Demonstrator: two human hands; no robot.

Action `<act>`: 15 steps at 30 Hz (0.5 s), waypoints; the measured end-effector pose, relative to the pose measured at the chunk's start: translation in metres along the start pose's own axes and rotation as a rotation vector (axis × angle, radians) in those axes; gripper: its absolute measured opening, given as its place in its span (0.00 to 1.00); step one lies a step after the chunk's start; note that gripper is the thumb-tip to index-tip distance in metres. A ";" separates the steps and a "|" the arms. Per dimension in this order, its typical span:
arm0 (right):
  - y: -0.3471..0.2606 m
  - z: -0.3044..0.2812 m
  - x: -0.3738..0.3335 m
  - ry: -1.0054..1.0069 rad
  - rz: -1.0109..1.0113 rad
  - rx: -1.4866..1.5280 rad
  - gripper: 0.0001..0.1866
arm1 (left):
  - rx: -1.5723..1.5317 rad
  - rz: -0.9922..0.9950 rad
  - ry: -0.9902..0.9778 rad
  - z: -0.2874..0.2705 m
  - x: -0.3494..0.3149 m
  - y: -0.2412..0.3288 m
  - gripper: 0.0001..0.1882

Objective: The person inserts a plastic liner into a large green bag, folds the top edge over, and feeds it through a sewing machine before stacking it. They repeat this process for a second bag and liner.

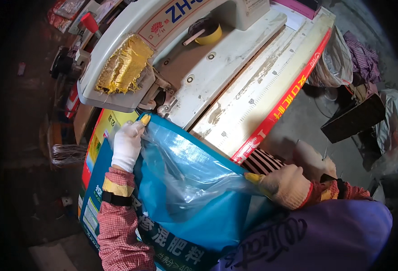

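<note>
A blue woven plastic sack with pale printing hangs along the front edge of a large white sewing machine. A clear plastic liner shows at its mouth. My left hand, in a white glove with a yellow fingertip cover, pinches the sack's top edge close to the presser foot. My right hand, in a knitted glove with yellow fingertip covers, grips the other end of that edge. Between my hands the edge is stretched nearly straight. The needle itself is hard to make out.
A yellow cup with a stick in it stands on the machine bed. Yellow woven cloth is stuck to the machine head. A ruler-marked board with a red strip runs along the front. A dark box and bags lie at right.
</note>
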State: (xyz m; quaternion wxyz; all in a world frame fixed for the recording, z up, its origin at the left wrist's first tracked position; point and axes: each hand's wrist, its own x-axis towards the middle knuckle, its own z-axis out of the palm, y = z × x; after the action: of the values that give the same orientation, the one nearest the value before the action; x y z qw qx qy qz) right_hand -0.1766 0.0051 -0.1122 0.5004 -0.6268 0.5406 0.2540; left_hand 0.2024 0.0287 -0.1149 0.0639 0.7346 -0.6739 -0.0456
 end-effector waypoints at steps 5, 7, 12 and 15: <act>-0.043 0.016 0.024 -0.007 -0.157 -0.124 0.26 | 0.166 -0.064 0.131 0.008 0.047 -0.042 0.08; -0.101 0.041 0.050 0.346 0.206 0.227 0.13 | 0.345 0.122 0.251 0.003 0.073 -0.097 0.11; -0.166 0.014 0.107 0.590 -0.938 -0.405 0.08 | -0.136 -0.056 0.421 -0.079 0.103 -0.094 0.16; -0.182 -0.013 0.088 0.469 -0.977 -0.585 0.10 | 0.160 -0.184 0.225 -0.103 0.092 -0.068 0.15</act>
State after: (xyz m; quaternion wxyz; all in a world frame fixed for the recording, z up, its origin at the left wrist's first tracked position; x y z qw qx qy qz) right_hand 0.0155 -0.0589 -0.1188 0.2342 -0.9525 0.1944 -0.0115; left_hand 0.2928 -0.0542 -0.0219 0.0756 0.7966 -0.5937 0.0853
